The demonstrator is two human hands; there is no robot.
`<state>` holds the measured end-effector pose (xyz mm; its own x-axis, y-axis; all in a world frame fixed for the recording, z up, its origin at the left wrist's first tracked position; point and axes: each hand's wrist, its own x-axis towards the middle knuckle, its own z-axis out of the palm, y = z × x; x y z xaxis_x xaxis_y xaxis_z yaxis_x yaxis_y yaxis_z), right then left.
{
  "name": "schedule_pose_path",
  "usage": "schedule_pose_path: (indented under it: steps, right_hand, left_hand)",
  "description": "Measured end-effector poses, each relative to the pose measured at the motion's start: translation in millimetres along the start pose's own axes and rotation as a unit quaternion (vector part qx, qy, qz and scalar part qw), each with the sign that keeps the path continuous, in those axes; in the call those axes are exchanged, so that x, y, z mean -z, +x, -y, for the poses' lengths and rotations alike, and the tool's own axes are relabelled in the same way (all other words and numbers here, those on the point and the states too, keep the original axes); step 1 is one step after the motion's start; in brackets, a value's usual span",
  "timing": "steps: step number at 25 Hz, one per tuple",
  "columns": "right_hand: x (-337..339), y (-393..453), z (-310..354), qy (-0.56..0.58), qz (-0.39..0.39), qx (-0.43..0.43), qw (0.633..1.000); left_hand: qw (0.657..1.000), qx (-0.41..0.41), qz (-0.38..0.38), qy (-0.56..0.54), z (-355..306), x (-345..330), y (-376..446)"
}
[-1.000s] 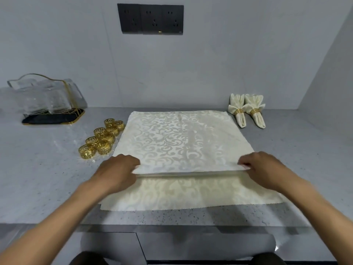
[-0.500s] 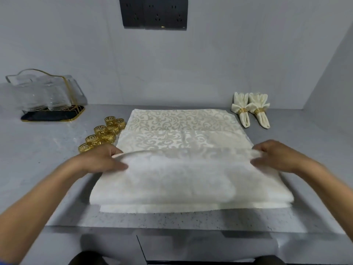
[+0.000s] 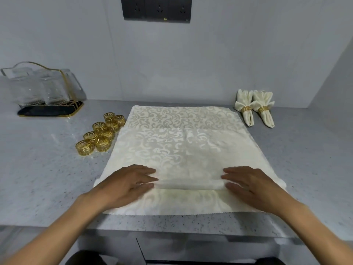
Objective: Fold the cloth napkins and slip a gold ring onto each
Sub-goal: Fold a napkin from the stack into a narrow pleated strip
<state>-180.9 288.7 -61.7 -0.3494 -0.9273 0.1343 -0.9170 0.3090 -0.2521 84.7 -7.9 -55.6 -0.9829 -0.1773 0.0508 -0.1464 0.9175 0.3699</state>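
A cream damask napkin (image 3: 183, 150) lies spread on the grey counter, its upper layer folded so a rolled crease runs across near its front. My left hand (image 3: 126, 184) presses flat on the crease's left end, fingers straight. My right hand (image 3: 250, 184) presses flat on the right end the same way. Several gold rings (image 3: 101, 133) sit in a cluster just left of the napkin. Two folded napkins (image 3: 255, 109), each wearing a gold ring, lie at the back right.
A glass holder on a black, gold-rimmed tray (image 3: 44, 92) stands at the back left against the wall. The counter's front edge (image 3: 181, 229) runs just below the napkin. A black socket panel (image 3: 156, 8) is on the wall above.
Both hands carried the lifted top fold toward the front and laid it down. They now press flat near the napkin's front instead of pinching the fold's ends.
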Motion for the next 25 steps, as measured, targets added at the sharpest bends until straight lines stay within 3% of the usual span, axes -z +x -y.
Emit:
schedule_pose_path:
  steps: [4,6,7,9,10,12,14,18,22,25]
  right_hand:
    - [18.0,-10.4,4.6,0.042,0.034,0.026,0.998]
    - [26.5,-0.5,1.3,0.074,0.061,-0.026,0.995]
    - [29.0,9.2,-1.6,0.076,0.036,-0.048,0.995]
    - [31.2,34.9,-10.6,0.018,-0.024,-0.065,0.997]
    - [30.7,47.3,-16.5,-0.032,-0.014,-0.081,0.996]
    - [32.2,67.9,-30.7,-0.135,0.068,-0.136,0.979]
    - [34.6,80.7,-43.8,-0.166,0.118,-0.18,0.962]
    - [42.0,81.5,-69.1,-0.12,0.078,-0.24,0.96]
    - [48.8,77.7,-81.6,0.079,-0.002,-0.263,0.962]
    - [47.5,85.2,-88.9,0.092,-0.026,-0.266,0.959]
  left_hand:
    - [0.994,0.015,0.095,-0.056,-21.7,19.6,-11.1]
    - [0.993,0.023,0.085,-0.076,-16.3,27.6,-4.9]
    - [0.997,0.031,0.055,-0.044,-7.8,30.9,2.6]
    - [0.997,0.051,0.032,0.053,18.4,37.9,22.1]
    - [0.992,0.069,0.048,0.096,29.6,42.7,30.7]
    - [0.979,0.13,0.094,0.124,46.3,52.3,46.6]
    - [0.974,0.166,0.113,0.107,55.7,58.9,56.1]
    - [0.982,0.162,0.09,0.026,71.9,64.3,58.7]
    - [0.985,0.153,0.009,-0.079,82.4,71.2,60.5]
    - [0.985,0.15,-0.068,-0.048,91.2,70.7,72.5]
